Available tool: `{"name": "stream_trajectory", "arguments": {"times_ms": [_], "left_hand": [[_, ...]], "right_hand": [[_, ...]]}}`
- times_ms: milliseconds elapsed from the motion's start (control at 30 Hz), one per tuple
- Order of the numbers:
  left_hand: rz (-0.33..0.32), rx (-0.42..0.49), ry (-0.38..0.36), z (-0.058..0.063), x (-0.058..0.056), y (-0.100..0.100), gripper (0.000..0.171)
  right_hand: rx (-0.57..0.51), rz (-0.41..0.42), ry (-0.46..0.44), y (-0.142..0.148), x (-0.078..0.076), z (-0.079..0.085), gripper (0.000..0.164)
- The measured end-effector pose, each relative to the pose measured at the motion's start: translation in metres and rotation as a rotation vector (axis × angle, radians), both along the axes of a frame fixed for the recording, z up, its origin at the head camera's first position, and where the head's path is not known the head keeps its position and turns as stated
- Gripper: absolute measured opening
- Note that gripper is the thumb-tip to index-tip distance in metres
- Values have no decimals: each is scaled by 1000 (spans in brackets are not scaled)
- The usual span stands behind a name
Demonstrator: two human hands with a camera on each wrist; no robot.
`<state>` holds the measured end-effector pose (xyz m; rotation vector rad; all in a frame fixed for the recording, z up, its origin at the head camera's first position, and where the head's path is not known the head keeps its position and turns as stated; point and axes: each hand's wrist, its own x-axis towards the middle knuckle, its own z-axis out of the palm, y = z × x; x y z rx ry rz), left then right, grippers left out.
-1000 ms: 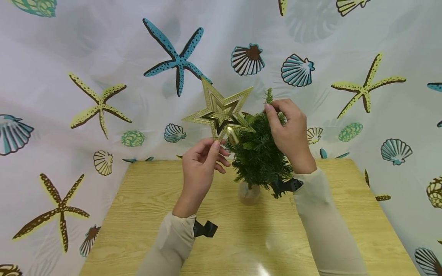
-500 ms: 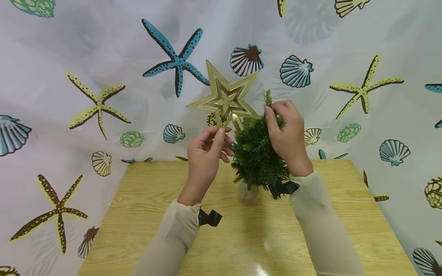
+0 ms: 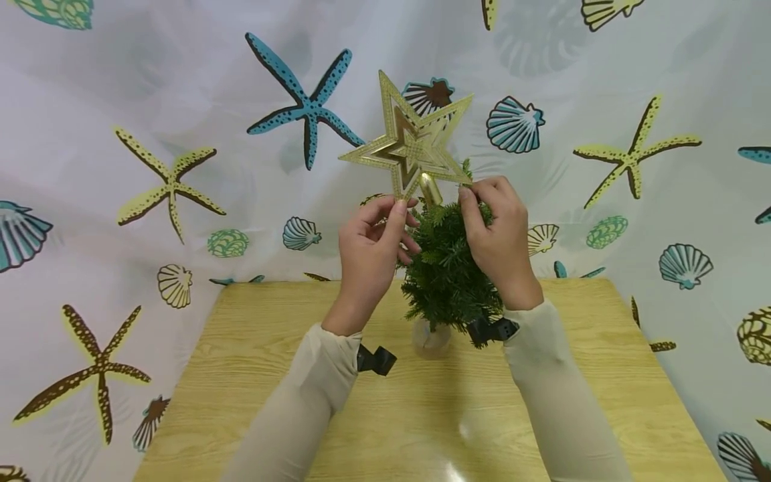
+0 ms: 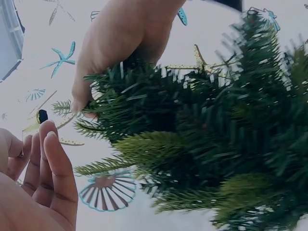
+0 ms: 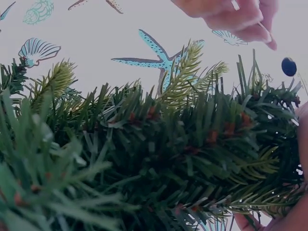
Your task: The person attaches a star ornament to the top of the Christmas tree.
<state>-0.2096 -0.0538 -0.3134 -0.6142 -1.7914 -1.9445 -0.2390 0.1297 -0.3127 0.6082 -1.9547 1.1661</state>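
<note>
You hold a shiny gold star point(image 3: 413, 148) at 11 o'clock from the tree point(image 3: 447, 261).
Your left hand point(image 3: 372, 249) pinches its 6 o'clock point; your right hand point(image 3: 501, 227) pinches the tree's tip point(image 3: 466, 165). The star has five points, smaller stars inside, see-through gaps and a gold tube point(image 3: 430, 189) at 5 o'clock.

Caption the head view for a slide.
The left hand holds a gold openwork five-pointed star by one point; the right hand pinches a green needled tree near its top.
</note>
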Motion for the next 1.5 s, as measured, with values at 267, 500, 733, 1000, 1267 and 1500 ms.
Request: {"name": "stream_trajectory", "arguments": {"times_ms": [267,500,733,1000,1267,1500], "left_hand": [[8,-3,82,18,-10,2,25],[-22,-12,89,31,-21,12,25],[-42,-34,99,31,-28,23,25],[-29,-41,111,37,-33,28,27],[-15,-57,125,43,-37,26,26],[-30,-100,122,44,-38,25,25]], "right_hand": [[9,6,-20,-1,3,-5,26],[-3,3,-14,-2,2,-5,25],[10,8,-4,-2,4,-4,25],[19,4,10,0,2,-5,25],[7,2,13,0,2,-4,23],[3,1,11,1,1,-2,24]]}}
